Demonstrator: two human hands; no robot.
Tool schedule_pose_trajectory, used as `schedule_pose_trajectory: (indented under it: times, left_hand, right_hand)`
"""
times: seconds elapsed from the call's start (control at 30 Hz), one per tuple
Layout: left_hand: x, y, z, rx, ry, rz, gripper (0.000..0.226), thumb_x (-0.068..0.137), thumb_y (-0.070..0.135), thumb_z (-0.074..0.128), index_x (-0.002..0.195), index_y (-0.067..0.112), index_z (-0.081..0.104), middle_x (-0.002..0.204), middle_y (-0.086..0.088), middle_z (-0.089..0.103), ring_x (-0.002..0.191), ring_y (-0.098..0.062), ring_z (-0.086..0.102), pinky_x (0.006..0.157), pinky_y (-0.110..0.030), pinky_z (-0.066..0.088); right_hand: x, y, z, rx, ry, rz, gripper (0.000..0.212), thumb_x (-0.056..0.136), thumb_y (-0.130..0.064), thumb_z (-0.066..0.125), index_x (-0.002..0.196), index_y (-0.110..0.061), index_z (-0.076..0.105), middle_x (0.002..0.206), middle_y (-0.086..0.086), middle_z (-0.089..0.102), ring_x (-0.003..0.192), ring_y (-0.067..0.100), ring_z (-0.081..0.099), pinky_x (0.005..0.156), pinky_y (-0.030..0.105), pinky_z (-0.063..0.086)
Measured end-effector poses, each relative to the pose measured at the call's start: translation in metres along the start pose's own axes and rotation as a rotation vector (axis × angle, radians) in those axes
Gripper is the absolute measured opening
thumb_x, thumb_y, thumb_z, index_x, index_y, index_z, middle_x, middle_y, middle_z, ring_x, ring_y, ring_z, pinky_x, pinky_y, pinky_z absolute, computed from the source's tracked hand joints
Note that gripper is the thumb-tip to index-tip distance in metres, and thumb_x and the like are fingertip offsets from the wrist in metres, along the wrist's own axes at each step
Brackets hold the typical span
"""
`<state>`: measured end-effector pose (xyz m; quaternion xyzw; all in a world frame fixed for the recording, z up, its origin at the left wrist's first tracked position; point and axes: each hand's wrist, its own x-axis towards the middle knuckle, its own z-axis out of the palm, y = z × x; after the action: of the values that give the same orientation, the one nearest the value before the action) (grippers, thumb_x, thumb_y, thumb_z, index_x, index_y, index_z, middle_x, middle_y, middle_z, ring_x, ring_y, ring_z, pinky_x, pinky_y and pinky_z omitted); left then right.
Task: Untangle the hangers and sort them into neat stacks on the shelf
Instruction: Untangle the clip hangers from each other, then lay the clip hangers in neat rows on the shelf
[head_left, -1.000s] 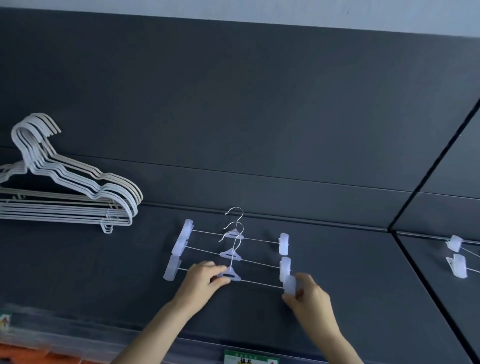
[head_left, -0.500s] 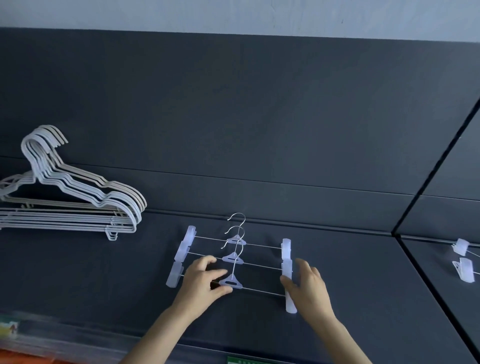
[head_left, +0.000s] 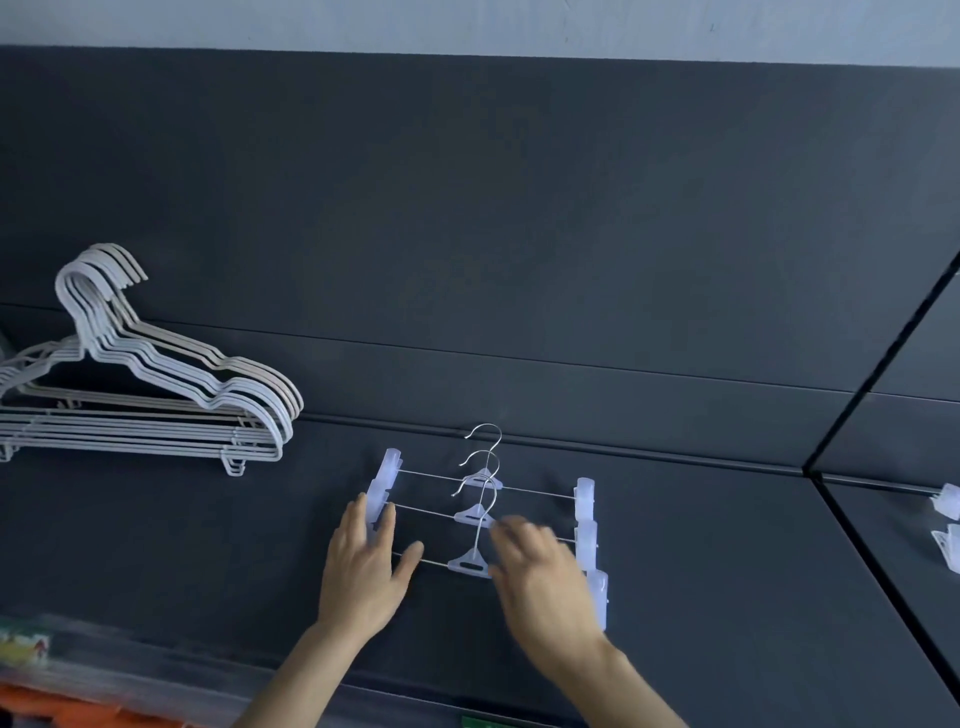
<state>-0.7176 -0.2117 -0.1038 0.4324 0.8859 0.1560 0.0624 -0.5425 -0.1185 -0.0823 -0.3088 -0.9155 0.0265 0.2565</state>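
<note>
Three clear clip hangers (head_left: 475, 519) with wire hooks lie overlapped in the middle of the dark shelf (head_left: 701, 571). My left hand (head_left: 366, 564) lies flat with straight fingers over their left-hand clips, covering the nearest one. My right hand (head_left: 540, 577) is blurred with motion; its fingers are spread over the wire bars just right of the nearest hanger's centre piece. The right-hand clips (head_left: 587, 540) show beside it. A neat stack of white and beige coat hangers (head_left: 156, 395) lies at the far left.
Two more clear clips (head_left: 948, 525) show at the right edge on the adjoining shelf section. The shelf's back wall rises behind the hangers. A label strip and orange items (head_left: 62, 706) sit below the shelf's front edge.
My left hand slid left from the centre piece of the nearest hanger to the left-hand clips. My right hand let go of the right-hand clip and moved left over the bars.
</note>
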Motion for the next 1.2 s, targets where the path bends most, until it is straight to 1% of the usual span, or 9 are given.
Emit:
schedule_pose_trajectory:
  times: [0.07, 0.2, 0.4, 0.63, 0.73, 0.83, 0.9, 1.03, 1.2]
  left_hand:
    - [-0.002, 0.001, 0.000, -0.033, 0.026, -0.010, 0.071, 0.084, 0.048, 0.021, 0.128, -0.001, 0.048, 0.144, -0.028, 0.031, 0.133, -0.042, 0.034, 0.105, -0.048, 0.035]
    - [-0.005, -0.002, -0.002, -0.134, 0.060, -0.037, 0.052, 0.098, 0.026, 0.029, 0.142, 0.000, 0.021, 0.155, -0.013, 0.001, 0.144, -0.025, 0.005, 0.116, -0.030, 0.015]
    - [-0.006, -0.001, -0.003, -0.116, 0.044, -0.025, 0.052, 0.098, 0.024, 0.030, 0.143, 0.000, 0.019, 0.154, -0.013, 0.000, 0.144, -0.023, 0.003, 0.115, -0.027, 0.018]
    - [0.001, 0.003, -0.003, -0.110, -0.012, -0.004, 0.052, 0.099, 0.027, 0.027, 0.146, 0.011, 0.012, 0.155, -0.006, -0.005, 0.145, -0.019, -0.001, 0.110, -0.028, 0.026]
    - [0.005, -0.001, 0.001, -0.083, 0.027, 0.012, 0.051, 0.098, 0.027, 0.032, 0.144, 0.011, 0.020, 0.154, -0.009, 0.005, 0.144, -0.021, 0.009, 0.110, -0.030, 0.027]
    - [0.006, -0.004, 0.003, -0.024, 0.086, 0.046, 0.046, 0.090, 0.025, 0.041, 0.130, 0.004, 0.047, 0.142, -0.024, 0.035, 0.131, -0.038, 0.039, 0.103, -0.046, 0.038]
    - [0.008, -0.005, 0.004, -0.014, 0.054, 0.026, 0.047, 0.083, 0.030, 0.041, 0.117, 0.002, 0.059, 0.129, -0.028, 0.050, 0.115, -0.044, 0.053, 0.090, -0.054, 0.047]
    - [0.003, 0.015, -0.001, -0.001, 0.089, 0.108, 0.060, 0.092, 0.044, 0.021, 0.110, 0.005, 0.063, 0.122, -0.024, 0.056, 0.106, -0.040, 0.060, 0.082, -0.049, 0.052]
    - [-0.007, 0.067, -0.003, -0.089, 0.093, 0.260, 0.037, 0.081, 0.033, 0.043, 0.102, 0.010, 0.063, 0.107, -0.015, 0.064, 0.090, -0.031, 0.066, 0.075, -0.039, 0.055]
  right_hand:
    - [-0.001, -0.011, 0.017, -0.015, -0.102, -0.070, 0.026, 0.069, -0.036, 0.051, 0.091, -0.028, 0.062, 0.098, -0.016, 0.064, 0.074, 0.004, 0.062, 0.057, 0.013, 0.047]
    - [-0.006, -0.015, 0.037, 0.028, -0.212, -0.068, 0.049, 0.050, -0.036, 0.079, 0.096, -0.024, 0.067, 0.105, -0.016, 0.065, 0.077, 0.000, 0.063, 0.059, 0.011, 0.049]
    - [-0.006, -0.012, 0.047, 0.067, -0.228, -0.024, 0.058, 0.043, -0.017, 0.079, 0.100, -0.020, 0.063, 0.104, -0.015, 0.063, 0.072, 0.003, 0.061, 0.058, 0.012, 0.048]
    - [-0.004, -0.011, 0.042, 0.120, -0.185, 0.026, 0.053, 0.049, -0.015, 0.076, 0.100, -0.015, 0.062, 0.102, -0.011, 0.063, 0.071, 0.007, 0.062, 0.056, 0.015, 0.049]
    - [-0.005, -0.009, 0.043, 0.158, -0.164, 0.010, 0.046, 0.065, -0.012, 0.060, 0.110, -0.007, 0.057, 0.114, -0.002, 0.061, 0.089, 0.018, 0.063, 0.070, 0.024, 0.055]
    - [-0.007, 0.001, 0.030, 0.161, -0.091, 0.016, 0.050, 0.067, -0.012, 0.061, 0.116, -0.006, 0.056, 0.119, 0.004, 0.062, 0.106, 0.021, 0.062, 0.089, 0.026, 0.049]
    - [-0.013, 0.011, 0.013, 0.157, -0.046, 0.048, 0.048, 0.064, -0.014, 0.067, 0.111, -0.009, 0.059, 0.115, 0.003, 0.065, 0.106, 0.018, 0.062, 0.091, 0.019, 0.044]
    - [-0.034, 0.039, -0.006, 0.142, 0.075, 0.126, 0.036, 0.069, -0.005, 0.065, 0.105, -0.007, 0.063, 0.109, 0.003, 0.067, 0.104, 0.012, 0.049, 0.084, 0.021, 0.049]
    - [-0.051, 0.082, -0.027, 0.023, 0.052, 0.231, 0.026, 0.074, -0.006, 0.061, 0.100, -0.005, 0.066, 0.102, 0.006, 0.069, 0.094, 0.022, 0.061, 0.072, 0.032, 0.056]
